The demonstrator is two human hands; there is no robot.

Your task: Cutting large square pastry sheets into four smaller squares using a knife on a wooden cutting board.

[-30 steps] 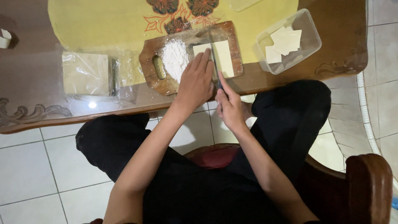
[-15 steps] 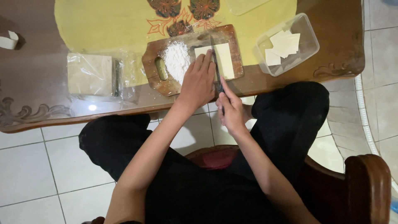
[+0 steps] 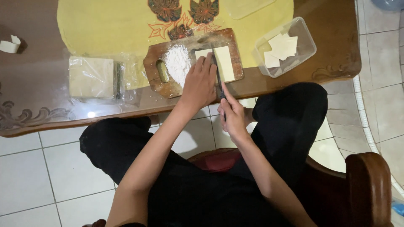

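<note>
- On the cutting board (image 3: 191, 48), the left hand (image 3: 201, 82) presses the dough sheet (image 3: 223, 62) flat, fingers spread, just beside the flour pile (image 3: 176, 63).
- The right hand (image 3: 231, 115), wrapped around the knife (image 3: 218, 80), cuts close alongside; a slip could nick those fingers.

A clear plastic packet (image 3: 94, 78) of pale square sheets lay on the counter (image 3: 38, 113), left of the wooden board (image 3: 153, 77).

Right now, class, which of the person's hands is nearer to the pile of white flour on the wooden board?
Left. The left hand lies on the board right beside the flour; the right hand holds the knife farther off, at the table edge.
</note>
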